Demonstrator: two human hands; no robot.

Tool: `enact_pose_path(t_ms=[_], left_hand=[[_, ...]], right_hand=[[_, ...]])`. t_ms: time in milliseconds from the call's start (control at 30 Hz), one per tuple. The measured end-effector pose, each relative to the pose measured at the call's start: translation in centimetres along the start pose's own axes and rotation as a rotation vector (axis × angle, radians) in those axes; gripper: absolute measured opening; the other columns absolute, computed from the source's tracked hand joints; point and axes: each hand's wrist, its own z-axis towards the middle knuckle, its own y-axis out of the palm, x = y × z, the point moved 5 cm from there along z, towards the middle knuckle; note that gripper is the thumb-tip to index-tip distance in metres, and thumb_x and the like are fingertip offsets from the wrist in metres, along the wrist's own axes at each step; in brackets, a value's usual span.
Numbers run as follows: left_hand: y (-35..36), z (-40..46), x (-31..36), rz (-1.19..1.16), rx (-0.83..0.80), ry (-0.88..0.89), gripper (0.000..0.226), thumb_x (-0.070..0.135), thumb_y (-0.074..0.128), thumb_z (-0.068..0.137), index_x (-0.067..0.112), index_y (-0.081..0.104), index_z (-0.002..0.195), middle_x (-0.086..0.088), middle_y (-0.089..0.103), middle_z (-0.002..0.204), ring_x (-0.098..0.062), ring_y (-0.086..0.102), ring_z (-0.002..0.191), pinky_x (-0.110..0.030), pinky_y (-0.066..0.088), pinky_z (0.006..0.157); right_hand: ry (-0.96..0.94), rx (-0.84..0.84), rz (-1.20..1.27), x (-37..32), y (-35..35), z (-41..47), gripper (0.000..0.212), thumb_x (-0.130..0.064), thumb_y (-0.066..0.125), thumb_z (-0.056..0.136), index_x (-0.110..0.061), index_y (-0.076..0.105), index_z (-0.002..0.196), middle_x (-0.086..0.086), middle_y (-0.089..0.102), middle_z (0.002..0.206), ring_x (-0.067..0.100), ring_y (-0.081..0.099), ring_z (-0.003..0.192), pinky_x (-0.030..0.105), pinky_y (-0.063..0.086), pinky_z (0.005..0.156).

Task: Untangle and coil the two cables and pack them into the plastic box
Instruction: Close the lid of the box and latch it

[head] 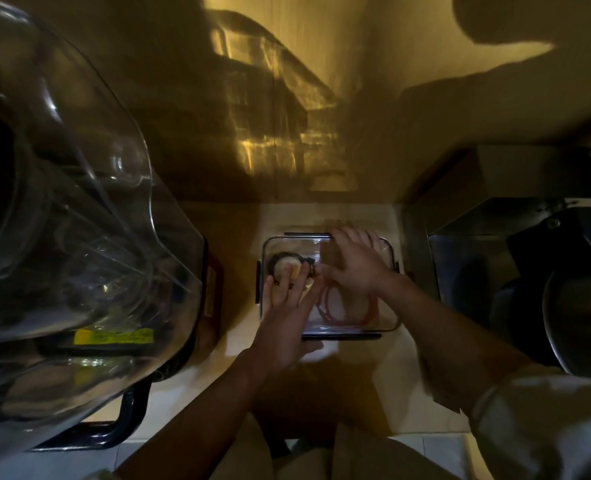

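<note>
While a large clear blender jug (pixel 79 216) fills the left foreground, the plastic box (pixel 387 323) is seen on the counter (pixel 408 375) with a black coiled cable (pixel 280 263) and a red coiled cable (pixel 342 313) inside. Both are partly covered by the left hand (pixel 287 313) and right hand (pixel 356 265), laid flat, fingers extended, over the box

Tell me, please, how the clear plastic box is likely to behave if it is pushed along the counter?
The clear plastic box holds only a red cable and a black cable, so it probably slides easily. Low and wide, it seems unlikely to tip.
</note>
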Motion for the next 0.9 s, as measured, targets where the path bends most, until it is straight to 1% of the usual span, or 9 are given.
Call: enact_pose_path(t_ms=[167,333,400,500,633,733,767,833,900], left_hand=[[0.1,0.1,0.1,0.012,-0.014,0.001,0.117,0.058,0.07,0.073,0.029,-0.007,0.155,-0.002,-0.027,0.161,-0.029,-0.033,0.144,-0.057,-0.015,0.116],[0.2,0.3,0.1,0.048,-0.019,-0.015,0.117,0.056,0.071,0.073,0.028,-0.006,0.155,-0.004,-0.023,0.162,-0.031,-0.03,0.145,-0.057,-0.015,0.116],[0.3,0.4,0.2,0.089,-0.028,-0.024,0.115,0.056,0.07,0.075,0.027,-0.008,0.155,-0.006,-0.024,0.162,-0.032,-0.03,0.145,-0.058,-0.014,0.116],[0.4,0.4,0.3,0.119,-0.026,-0.031,0.113,0.056,0.069,0.077,0.026,-0.007,0.156,-0.007,-0.022,0.162,-0.034,-0.029,0.145,-0.059,-0.013,0.116],[0.6,0.5,0.3,0.12,-0.031,-0.029,0.113,0.056,0.068,0.077,0.025,-0.006,0.156,-0.007,-0.023,0.161,-0.035,-0.029,0.145,-0.059,-0.013,0.116],[0.6,0.5,0.2,0.098,-0.017,-0.028,0.113,0.057,0.068,0.076,0.025,-0.005,0.156,-0.007,-0.023,0.162,-0.034,-0.03,0.145,-0.059,-0.012,0.116],[0.5,0.4,0.2,0.086,-0.018,-0.027,0.113,0.058,0.068,0.076,0.026,-0.006,0.156,-0.006,-0.024,0.162,-0.033,-0.03,0.144,-0.059,-0.012,0.116],[0.4,0.3,0.2,0.058,-0.014,-0.019,0.114,0.059,0.068,0.076,0.027,-0.008,0.155,-0.005,-0.026,0.161,-0.032,-0.032,0.144,-0.059,-0.012,0.116],[0.1,0.2,0.3,-0.006,-0.006,-0.008,0.116,0.059,0.069,0.075,0.028,-0.009,0.155,-0.002,-0.028,0.161,-0.03,-0.035,0.143,-0.057,-0.016,0.116]], right_hand=[[0.012,-0.024,0.027,0.3,0.1,0.6,0.101,-0.084,0.036,0.061,-0.028,0.032,0.145,0.003,0.037,0.146,0.026,0.023,0.14,0.045,0.004,0.118],[0.007,-0.02,0.017,0.6,0.3,1.0,0.101,-0.085,0.033,0.057,-0.031,0.035,0.142,0.003,0.041,0.138,0.026,0.028,0.134,0.045,0.008,0.116],[0.0,-0.019,0.017,0.6,0.3,1.2,0.1,-0.085,0.034,0.057,-0.031,0.036,0.14,0.003,0.043,0.135,0.026,0.03,0.131,0.045,0.01,0.115],[0.001,-0.013,0.019,0.7,0.3,1.3,0.094,-0.083,0.042,0.061,-0.032,0.037,0.139,0.002,0.044,0.133,0.025,0.032,0.13,0.043,0.011,0.112],[0.002,-0.008,0.016,0.7,0.4,1.2,0.095,-0.084,0.04,0.06,-0.031,0.037,0.14,0.002,0.044,0.135,0.025,0.032,0.131,0.043,0.011,0.113],[-0.003,0.012,0.03,0.6,0.3,0.8,0.088,-0.075,0.049,0.072,-0.028,0.033,0.144,0.004,0.04,0.143,0.026,0.026,0.138,0.042,0.005,0.115],[-0.007,0.019,0.026,0.6,0.5,0.7,0.088,-0.074,0.048,0.075,-0.027,0.031,0.147,0.005,0.036,0.148,0.026,0.022,0.141,0.042,0.002,0.116],[-0.006,0.037,0.012,0.7,0.8,0.1,0.092,-0.078,0.038,0.077,-0.026,0.023,0.151,0.006,0.022,0.159,0.026,0.008,0.149,0.042,-0.005,0.118],[0.015,0.065,0.001,0.6,1.4,-0.7,0.088,-0.075,0.034,0.085,-0.026,0.012,0.155,0.007,0.006,0.165,0.026,-0.006,0.151,0.043,-0.011,0.118]])
